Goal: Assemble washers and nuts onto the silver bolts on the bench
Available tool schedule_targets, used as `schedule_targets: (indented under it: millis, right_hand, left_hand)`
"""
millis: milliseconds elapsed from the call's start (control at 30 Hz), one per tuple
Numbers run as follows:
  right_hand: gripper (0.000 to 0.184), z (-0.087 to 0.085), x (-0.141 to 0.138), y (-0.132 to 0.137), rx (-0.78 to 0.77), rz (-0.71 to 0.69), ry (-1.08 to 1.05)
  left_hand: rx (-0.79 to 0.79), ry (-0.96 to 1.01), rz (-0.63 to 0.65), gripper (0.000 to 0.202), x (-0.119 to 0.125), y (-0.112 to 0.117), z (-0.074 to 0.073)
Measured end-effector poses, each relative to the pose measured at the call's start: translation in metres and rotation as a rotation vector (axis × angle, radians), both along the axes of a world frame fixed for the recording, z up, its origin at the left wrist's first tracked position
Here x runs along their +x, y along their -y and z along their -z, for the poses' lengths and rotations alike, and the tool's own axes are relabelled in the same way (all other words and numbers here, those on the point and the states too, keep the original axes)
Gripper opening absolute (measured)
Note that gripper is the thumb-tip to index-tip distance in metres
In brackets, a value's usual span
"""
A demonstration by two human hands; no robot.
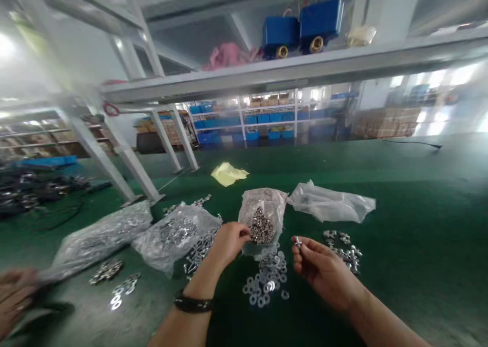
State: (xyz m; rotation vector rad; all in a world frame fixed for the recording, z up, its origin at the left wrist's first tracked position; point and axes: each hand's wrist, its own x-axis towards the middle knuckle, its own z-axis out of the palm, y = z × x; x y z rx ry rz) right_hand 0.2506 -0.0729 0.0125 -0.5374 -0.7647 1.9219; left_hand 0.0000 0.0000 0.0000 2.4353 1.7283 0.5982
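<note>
My right hand (pixel 324 268) is closed, holding a small metal bolt (pixel 298 241) between thumb and fingertips; a wider piece, perhaps a washer, sits across it. My left hand (pixel 231 241) reaches to the side of an open clear bag of small nuts (pixel 262 227). Its thumb and fingers are pinched together at the pile, and what they hold is too small to make out. Below the bag lie loose flat washers (pixel 267 278). Loose bolts (pixel 200 253) lie beside my left forearm. Right of my right hand is a pile of assembled bolts (pixel 348 255).
A bag of washers (pixel 179 232) and a longer clear bag (pixel 107 230) lie to the left. Another person's hand (pixel 17 291) is at the far left. A crumpled plastic bag (pixel 330 202) and yellow paper (pixel 229 174) lie behind. A shelf (pixel 285 67) crosses above, carrying blue boxes (pixel 320 22).
</note>
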Motion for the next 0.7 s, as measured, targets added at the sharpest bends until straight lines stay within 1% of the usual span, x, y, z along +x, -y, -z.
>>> schedule_targets:
  millis: [133,233,367,533,633,700]
  right_hand:
    - [0.017,-0.002,-0.002,0.001,0.027,0.001,0.015]
    - [0.016,-0.003,-0.002,0.002,0.046,-0.001,0.034]
    - [0.015,-0.002,-0.003,0.003,0.058,-0.007,0.051]
    - [0.015,-0.001,-0.003,0.003,0.07,-0.022,0.058]
    - [0.014,-0.002,-0.003,0.002,0.085,-0.027,0.068]
    - [0.014,-0.002,-0.003,0.002,0.1,-0.021,0.077]
  left_hand:
    - [0.011,-0.043,0.052,0.012,0.012,-0.002,0.011]
    - [0.02,-0.071,0.065,0.012,0.016,-0.002,0.013]
    - [0.041,-0.073,0.039,0.015,0.021,0.001,0.013]
    - [0.063,-0.023,0.01,0.012,0.025,0.0,0.018]
    - [0.065,0.032,0.011,0.011,0.027,0.002,0.014]
    - [0.079,0.077,0.006,0.014,0.03,0.007,0.004]
